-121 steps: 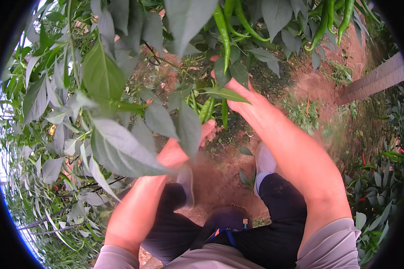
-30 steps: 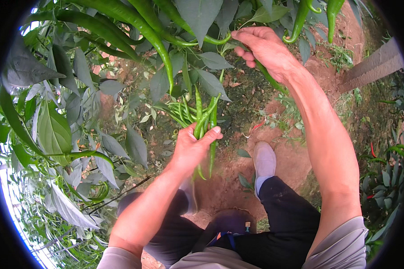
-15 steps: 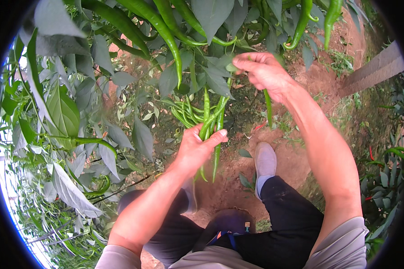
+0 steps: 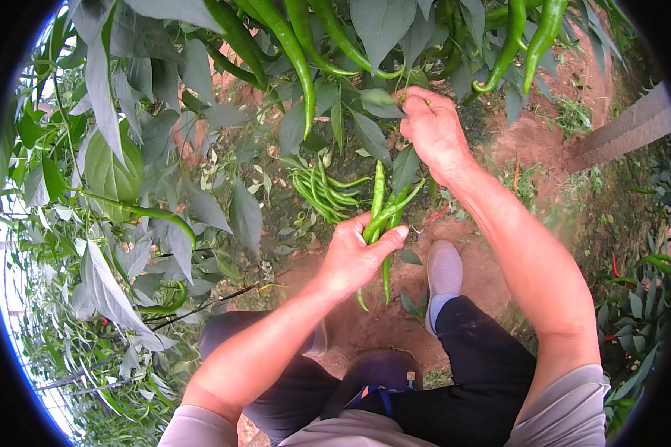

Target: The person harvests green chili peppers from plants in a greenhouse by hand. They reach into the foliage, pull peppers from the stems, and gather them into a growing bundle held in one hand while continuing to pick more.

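Note:
My left hand (image 4: 361,249) is closed around a few slim green chili peppers (image 4: 381,201), their ends sticking out above and below the fist. Up and to the right, my right hand (image 4: 434,134) is closed at the lower edge of the pepper plant, fingertips bent in among the leaves. What those fingers grip is hidden. A dark green leaf (image 4: 405,170) hangs just under the right hand, above the held peppers. Beyond the left hand, a heap of picked green chili peppers (image 4: 322,190) lies low among the foliage.
Long green chilies (image 4: 291,56) hang from the plant overhead. Leafy branches (image 4: 119,179) crowd the left side. A grey post (image 4: 626,127) slants in at the right. My shoe (image 4: 445,268) stands on reddish soil, and more pepper plants (image 4: 637,298) grow at the right edge.
My left hand has moved right and slightly down with its peppers, leaving the heap in plainer sight. The chili that dangled below my right hand no longer shows there.

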A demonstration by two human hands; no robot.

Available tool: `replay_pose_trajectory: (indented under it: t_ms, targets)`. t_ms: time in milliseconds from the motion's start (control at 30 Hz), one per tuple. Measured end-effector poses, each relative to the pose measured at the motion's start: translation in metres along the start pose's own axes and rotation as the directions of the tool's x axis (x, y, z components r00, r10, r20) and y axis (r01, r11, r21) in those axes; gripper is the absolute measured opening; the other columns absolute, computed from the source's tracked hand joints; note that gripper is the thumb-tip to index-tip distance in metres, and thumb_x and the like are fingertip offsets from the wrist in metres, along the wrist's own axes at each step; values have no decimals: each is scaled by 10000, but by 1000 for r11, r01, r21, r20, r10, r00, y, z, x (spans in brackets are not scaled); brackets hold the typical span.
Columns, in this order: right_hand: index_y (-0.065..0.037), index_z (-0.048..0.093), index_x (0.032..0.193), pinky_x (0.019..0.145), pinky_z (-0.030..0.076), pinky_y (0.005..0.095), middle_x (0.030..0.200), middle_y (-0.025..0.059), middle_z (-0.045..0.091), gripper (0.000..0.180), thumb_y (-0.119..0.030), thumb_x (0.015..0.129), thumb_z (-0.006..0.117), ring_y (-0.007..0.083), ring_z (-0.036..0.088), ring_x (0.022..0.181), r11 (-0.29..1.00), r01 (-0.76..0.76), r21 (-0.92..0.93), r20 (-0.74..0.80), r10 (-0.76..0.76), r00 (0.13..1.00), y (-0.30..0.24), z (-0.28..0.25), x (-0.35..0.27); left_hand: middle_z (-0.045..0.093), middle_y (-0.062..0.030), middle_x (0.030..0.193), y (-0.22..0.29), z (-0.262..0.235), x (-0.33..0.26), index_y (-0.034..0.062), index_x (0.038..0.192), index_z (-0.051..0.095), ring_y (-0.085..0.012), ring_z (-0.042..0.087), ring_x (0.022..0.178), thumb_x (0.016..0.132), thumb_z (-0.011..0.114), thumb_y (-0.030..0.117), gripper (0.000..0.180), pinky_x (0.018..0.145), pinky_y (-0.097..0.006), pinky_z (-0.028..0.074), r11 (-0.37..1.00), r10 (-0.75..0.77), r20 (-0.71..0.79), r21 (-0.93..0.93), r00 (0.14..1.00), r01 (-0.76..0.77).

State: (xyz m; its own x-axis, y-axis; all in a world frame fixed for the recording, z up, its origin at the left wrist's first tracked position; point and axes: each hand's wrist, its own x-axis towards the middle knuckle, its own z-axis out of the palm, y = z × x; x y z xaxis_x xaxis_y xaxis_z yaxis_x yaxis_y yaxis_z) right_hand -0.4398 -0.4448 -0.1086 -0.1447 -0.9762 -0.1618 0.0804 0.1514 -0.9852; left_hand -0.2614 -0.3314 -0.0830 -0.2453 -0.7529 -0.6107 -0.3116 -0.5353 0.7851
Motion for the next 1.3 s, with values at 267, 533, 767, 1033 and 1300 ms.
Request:
replay_pose_trajectory:
  t_ms: [267,533,767,1033,1300]
  targets:
    - [-116,645,1161,563,338,272,841,1,626,239,-300,1068,524,107,490,671,847,-389,362,-48,433,900,-2,16,-24,736,-27,969,-25,-8,12,13,1123,745,-108,646,896,880,807,232,334,867,-303,516,998,44,-115,-45,992,-49]
    - [-94,611,1088,499,265,205,882,-2,595,160,-206,1078,497,70,399,695,677,-507,534,74,560,825,10,31,-23,754,-89,1138,-30,-11,13,15,1246,658,-146,673,1055,924,757,201,385,889,-316,517,971,-20,46,-237,999,30]
    - [-49,622,1185,667,510,299,975,48,635,194,-151,1059,515,127,570,790,882,-408,235,-193,454,870,60,-2,35,760,-166,1073,-9,-21,2,16,1139,609,-195,729,906,920,756,133,289,738,-351,597,921,-139,64,-358,988,153]
    - [-135,589,1422,1072,458,437,1333,55,619,486,-393,1013,633,214,568,1222,992,-120,49,-375,129,918,83,-78,161,738,-113,923,-8,-47,-17,69,1176,594,-221,723,830,928,712,153,287,668,-339,546,879,-277,89,-379,957,290]
    - [-110,610,1399,1097,421,420,1326,57,621,391,-225,1026,631,202,566,1226,991,59,123,-80,-50,996,72,-63,145,741,-128,910,-10,-50,-9,22,1142,595,-222,729,791,934,701,131,257,591,-310,549,855,-308,-9,-441,951,273]
